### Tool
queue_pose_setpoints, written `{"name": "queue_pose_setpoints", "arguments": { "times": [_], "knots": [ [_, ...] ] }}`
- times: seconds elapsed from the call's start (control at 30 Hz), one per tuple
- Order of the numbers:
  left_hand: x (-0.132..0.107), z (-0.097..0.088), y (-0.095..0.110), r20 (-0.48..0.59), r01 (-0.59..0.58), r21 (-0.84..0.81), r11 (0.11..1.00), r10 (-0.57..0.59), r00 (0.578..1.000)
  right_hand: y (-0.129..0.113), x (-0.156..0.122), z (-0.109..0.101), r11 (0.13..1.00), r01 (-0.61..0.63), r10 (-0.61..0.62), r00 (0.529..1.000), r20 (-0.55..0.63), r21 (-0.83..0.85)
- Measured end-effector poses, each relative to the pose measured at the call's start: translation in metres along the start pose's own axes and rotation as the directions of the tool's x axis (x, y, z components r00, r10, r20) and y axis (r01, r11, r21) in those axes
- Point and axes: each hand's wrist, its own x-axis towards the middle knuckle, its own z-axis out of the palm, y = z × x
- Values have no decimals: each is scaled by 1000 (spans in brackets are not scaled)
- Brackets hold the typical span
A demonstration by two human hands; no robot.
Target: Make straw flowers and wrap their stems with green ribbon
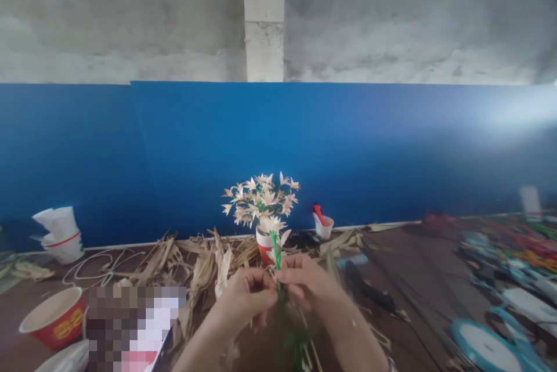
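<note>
My left hand [249,292] and my right hand [304,282] meet at the middle of the table, both with fingers pinched on a thin green stem [275,250]. The stem carries a small pale husk flower [273,224] at its top. Right behind it stands a red and white paper cup [263,242] that holds a bunch of finished pale flowers [261,198]. Green stem material hangs blurred below my hands.
Dried corn husks [204,262] lie across the brown table. A red paper cup [55,317] stands at front left, stacked white cups [61,234] at far left, a small white cup [324,226] with a red tool behind. Blue tape rolls [487,346] and colourful clutter sit right. A blue board [304,145] backs the table.
</note>
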Motion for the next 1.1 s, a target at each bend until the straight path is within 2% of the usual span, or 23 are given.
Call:
{"name": "queue_pose_setpoints", "arguments": {
  "times": [0.17, 0.37, 0.47, 0.6, 0.77, 0.83, 0.97, 1.1],
  "knots": [
    [-2, -2, -2, 107, 6, -203, 979, 16, 994, 1, -2, 0, 998, 28, -31, 998, 62, 50],
    [-3, -1, -1, 91, 26, -193, 981, -9, 996, -3, -3, 3, 1000, 19, -18, 1000, 23, -6],
    [-1, 0, 0, 12, -1, -70, 998, 2, 1000, -9, -5, 9, 997, 6, -12, 997, -80, -77],
    [4, 1, -2, -129, -4, 177, 984, 27, 991, -14, -7, 20, 961, -8, -69, 960, -272, -275],
    [12, 5, -9, -261, -121, 380, 917, 232, 937, -10, -3, 23, 844, -47, -201, 896, -397, -534],
    [14, 6, -11, -269, -83, 357, 930, 188, 945, -8, -2, 21, 799, -51, -246, 882, -403, -599],
    [16, 6, -15, -179, 18, 155, 988, 11, 984, -9, -2, 19, 756, -51, -276, 879, -388, -652],
    [15, 7, -15, -180, 10, 113, 994, 10, 984, -10, -3, 22, 737, -53, -294, 873, -390, -674]
  ]
}}
